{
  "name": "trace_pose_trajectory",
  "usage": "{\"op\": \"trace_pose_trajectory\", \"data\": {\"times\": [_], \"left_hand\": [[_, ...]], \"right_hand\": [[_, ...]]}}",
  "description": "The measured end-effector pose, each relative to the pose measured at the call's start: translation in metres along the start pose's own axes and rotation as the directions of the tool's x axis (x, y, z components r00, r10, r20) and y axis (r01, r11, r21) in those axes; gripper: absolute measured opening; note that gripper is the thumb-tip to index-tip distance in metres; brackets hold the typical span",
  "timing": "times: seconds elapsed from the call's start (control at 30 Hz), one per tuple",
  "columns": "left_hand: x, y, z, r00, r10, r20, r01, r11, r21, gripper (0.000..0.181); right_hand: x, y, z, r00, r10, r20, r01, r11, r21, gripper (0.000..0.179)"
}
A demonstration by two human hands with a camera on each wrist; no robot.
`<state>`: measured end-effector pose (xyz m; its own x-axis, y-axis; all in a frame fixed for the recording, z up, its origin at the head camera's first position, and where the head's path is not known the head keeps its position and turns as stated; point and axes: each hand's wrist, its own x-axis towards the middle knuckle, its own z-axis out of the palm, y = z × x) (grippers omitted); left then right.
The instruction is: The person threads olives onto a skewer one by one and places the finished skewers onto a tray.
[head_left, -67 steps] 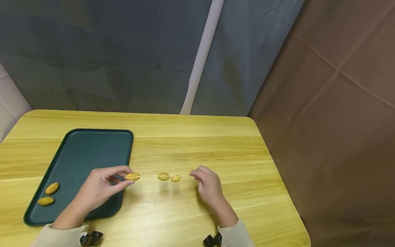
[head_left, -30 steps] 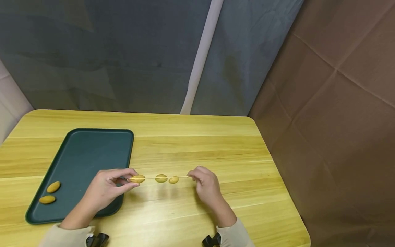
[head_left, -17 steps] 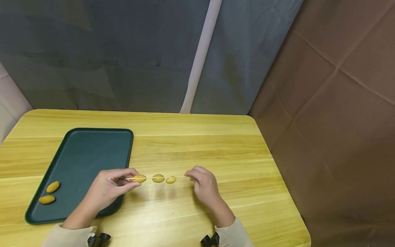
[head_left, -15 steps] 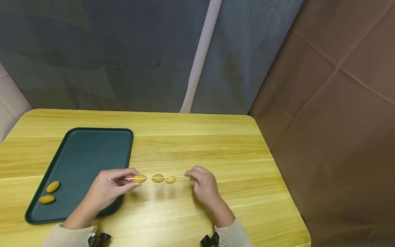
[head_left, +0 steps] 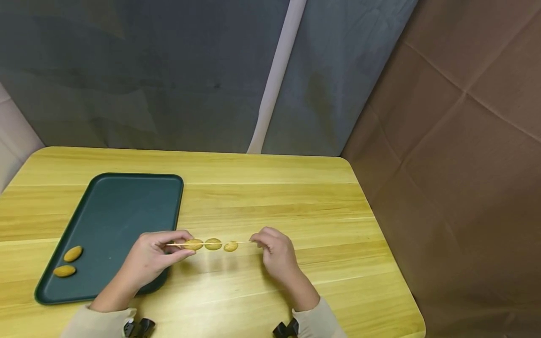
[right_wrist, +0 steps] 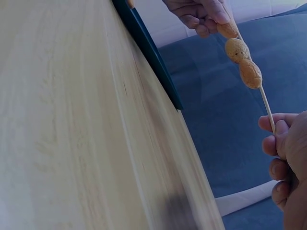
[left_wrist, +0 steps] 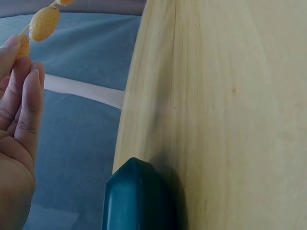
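A thin wooden skewer [head_left: 243, 242] is held level above the table, with oval yellow-brown rough-skinned pieces on it. My right hand [head_left: 276, 253] pinches its right end between thumb and fingers. At the other side my left hand [head_left: 152, 258] pinches the leftmost oval piece [head_left: 194, 244] with thumb and fingertips, and the skewer's left end sticks out past it. Close by on the skewer sit a middle oval piece [head_left: 213, 244] and a smaller right-hand oval piece [head_left: 230, 246]. In the right wrist view the middle piece [right_wrist: 237, 50] and right-hand piece [right_wrist: 250, 74] touch.
A dark green tray [head_left: 139, 188] lies on the left of the wooden table [head_left: 270, 188], partly under my left arm. Two more oval pieces, one upper [head_left: 73, 253] and one lower [head_left: 64, 271], lie in its left part. Cloth hangs behind and to the right.
The leftmost piece has slid along the skewer toward the other two, and the skewer's left end has come out past it. My hands are closer together; the right has moved slightly left.
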<state>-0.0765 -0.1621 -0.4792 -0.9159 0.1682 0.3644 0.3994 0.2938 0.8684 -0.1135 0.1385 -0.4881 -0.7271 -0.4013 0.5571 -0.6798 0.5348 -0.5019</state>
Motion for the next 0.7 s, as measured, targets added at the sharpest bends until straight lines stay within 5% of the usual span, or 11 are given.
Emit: {"op": "trace_pose_trajectory", "data": {"times": [0.3,0.7], "left_hand": [[-0.0016,-0.0021,0.0011,1.0,-0.015,0.001,0.015,1.0,0.013,0.025],[-0.0056,-0.005,0.003,0.997,-0.079,-0.016,0.078,0.996,-0.054,0.029]], "right_hand": [[-0.0012,-0.0023,0.0028,1.0,0.001,0.006,-0.001,1.0,-0.002,0.043],[-0.0028,-0.0041,0.0021,0.979,0.141,0.146,-0.157,0.982,0.104,0.011]]}}
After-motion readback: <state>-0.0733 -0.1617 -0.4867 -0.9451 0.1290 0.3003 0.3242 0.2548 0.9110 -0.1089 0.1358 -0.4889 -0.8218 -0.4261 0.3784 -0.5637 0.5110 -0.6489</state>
